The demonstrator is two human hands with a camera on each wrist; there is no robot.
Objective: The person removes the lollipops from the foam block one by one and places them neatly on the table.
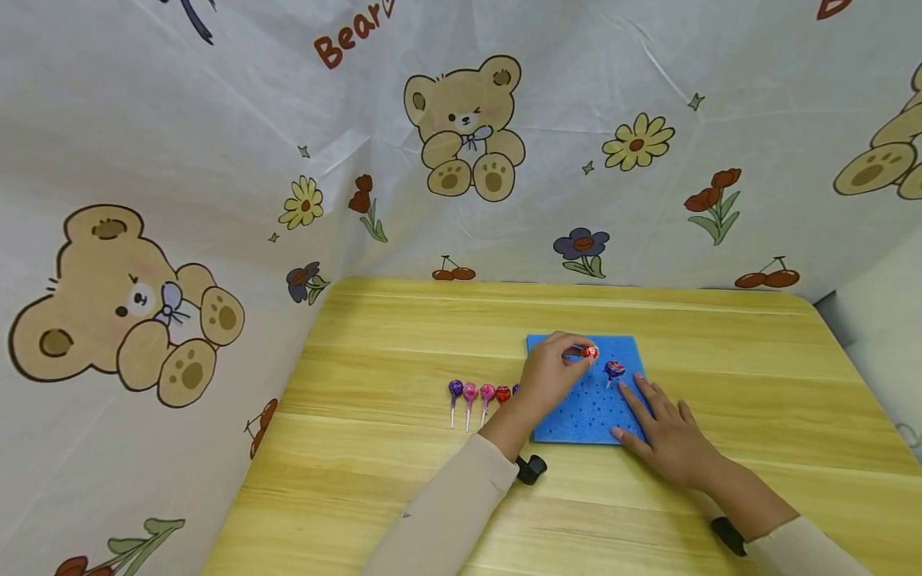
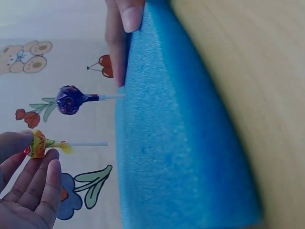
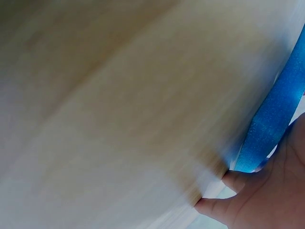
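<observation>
The left hand (image 1: 546, 374) pinches a yellow-and-red lollipop (image 2: 37, 144) by its head over the 12 o'clock part of a blue foam block (image 1: 572, 428), stick just clear. A purple lollipop (image 1: 614, 369) stands toward 2 o'clock. The right hand (image 1: 671, 438), fingers spread, rests at 4 o'clock. More lollipops (image 1: 471, 391) lie at 9 o'clock.

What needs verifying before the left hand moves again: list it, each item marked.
1. Left hand pinches the held lollipop by its wrapped head: ok.
2. White stick points toward the blue foam block: ok.
3. Stick touching the block: not ok, a gap shows in the left wrist view.
4. Stick lined up with its landing spot: cannot tell.
5. Right hand touching the block: ok.
6. Purple lollipop standing in the block: ok.
</observation>
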